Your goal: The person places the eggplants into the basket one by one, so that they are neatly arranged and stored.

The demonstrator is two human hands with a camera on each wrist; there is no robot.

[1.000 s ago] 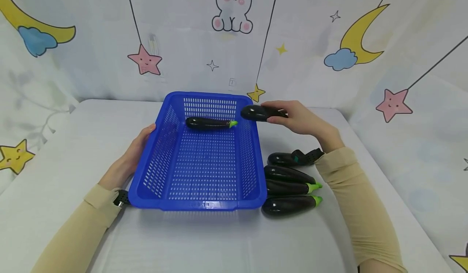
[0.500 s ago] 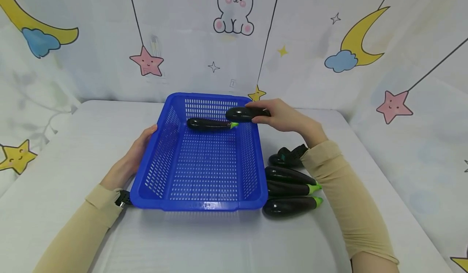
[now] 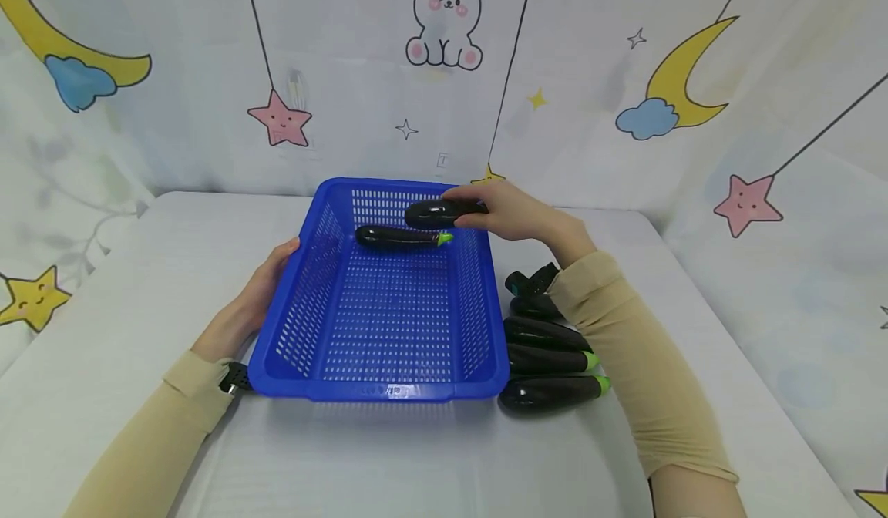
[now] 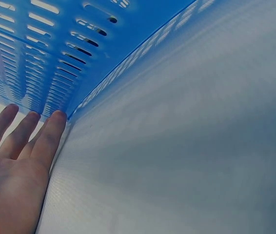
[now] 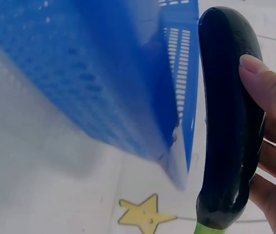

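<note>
My right hand [image 3: 512, 211] grips a dark, glossy eggplant [image 3: 432, 214] over the far right part of the blue plastic basket [image 3: 347, 389]. In the right wrist view, the thumb lies along one side of the held eggplant [image 5: 230, 112], fingers behind it, and its green stem end shows at the bottom. A second eggplant [image 3: 395, 238] lies inside the basket by the far wall, green stem pointing right. At the basket's left side rests my left hand [image 3: 260, 287]. Its straight fingers [image 4: 50, 139] touch the perforated wall in the left wrist view.
Several eggplants lie in a column right of the basket, the nearest eggplant [image 3: 551, 393] closest to me; my right forearm partly covers some. A white cloth covers the table [image 3: 388, 464]. A patterned curtain [image 3: 569, 63] hangs behind.
My right hand has carried the eggplant leftward, from beyond the basket's right rim to above its inside. The left hand and the basket stay in place.
</note>
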